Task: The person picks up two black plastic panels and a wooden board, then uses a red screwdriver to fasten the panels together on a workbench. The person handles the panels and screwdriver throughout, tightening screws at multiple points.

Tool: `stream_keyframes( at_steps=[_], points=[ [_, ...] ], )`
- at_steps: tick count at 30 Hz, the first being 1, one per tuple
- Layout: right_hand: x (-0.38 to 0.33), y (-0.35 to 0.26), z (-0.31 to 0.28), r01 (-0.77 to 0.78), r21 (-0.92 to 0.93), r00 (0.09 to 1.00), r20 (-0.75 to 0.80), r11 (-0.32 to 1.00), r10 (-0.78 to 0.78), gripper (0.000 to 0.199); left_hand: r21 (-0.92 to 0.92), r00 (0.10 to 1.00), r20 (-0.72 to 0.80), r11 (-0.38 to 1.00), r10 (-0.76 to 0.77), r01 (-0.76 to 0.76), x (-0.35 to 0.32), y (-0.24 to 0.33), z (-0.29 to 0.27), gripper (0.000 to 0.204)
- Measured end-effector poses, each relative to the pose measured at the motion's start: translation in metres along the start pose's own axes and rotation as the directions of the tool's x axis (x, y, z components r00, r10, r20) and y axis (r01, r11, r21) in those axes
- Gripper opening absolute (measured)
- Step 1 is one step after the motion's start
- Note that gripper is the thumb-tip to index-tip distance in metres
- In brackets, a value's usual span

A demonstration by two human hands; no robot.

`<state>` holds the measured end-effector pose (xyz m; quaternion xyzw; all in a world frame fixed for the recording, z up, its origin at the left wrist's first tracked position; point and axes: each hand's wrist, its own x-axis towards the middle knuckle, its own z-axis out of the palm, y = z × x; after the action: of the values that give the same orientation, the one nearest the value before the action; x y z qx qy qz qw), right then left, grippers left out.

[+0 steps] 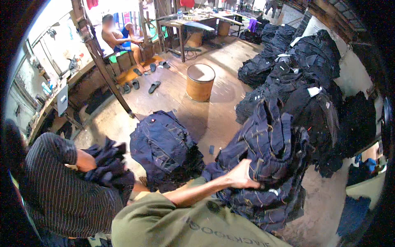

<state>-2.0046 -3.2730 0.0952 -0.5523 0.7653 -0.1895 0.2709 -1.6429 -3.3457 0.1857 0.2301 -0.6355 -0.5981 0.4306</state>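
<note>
A tall heap of dark blue jeans [263, 144] with light stitching rises right of centre. My left hand [242, 177] reaches across from the olive-green sleeve [144, 208] and grips the near side of this heap, its thumb raised and its fingers partly hidden in the denim. My right hand is out of view. Left of the heap, a lower stack of folded jeans [162, 142] lies on the floor. Farther left, a crumpled dark garment [109, 162] rests beside legs in black pinstriped shorts [74, 193]; whose legs they are I cannot tell.
Large piles of black garments [312, 99] line the right side. A round brown drum [200, 84] stands mid-floor, with loose sandals [154, 87] to its left. A slanting post [103, 61] comes down near the stack. A person [119, 41] sits by the opening; worktables [183, 24] stand behind.
</note>
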Motion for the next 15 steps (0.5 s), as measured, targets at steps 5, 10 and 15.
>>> stream_keyframes(
  at_steps=[5, 10, 15],
  points=[
    [0.168, -0.06, -0.03, 0.001, -0.015, 1.0, 0.016, 1.0, -0.001, 0.057, 0.027, 0.998, -0.063, 0.999, -0.024, 0.025, 0.148, -0.014, -0.093, 0.044],
    [0.294, -0.088, -0.015, 0.008, -0.018, 0.998, 0.063, 1.0, -0.007, 0.056, 0.109, 0.993, -0.098, 0.991, -0.063, 0.074, 0.241, -0.035, -0.173, 0.044],
    [0.445, -0.114, 0.014, 0.095, -0.023, 0.981, 0.17, 0.995, -0.09, 0.055, 0.158, 0.948, -0.192, 0.945, -0.255, 0.286, 0.345, -0.08, -0.265, 0.044]
  ],
)
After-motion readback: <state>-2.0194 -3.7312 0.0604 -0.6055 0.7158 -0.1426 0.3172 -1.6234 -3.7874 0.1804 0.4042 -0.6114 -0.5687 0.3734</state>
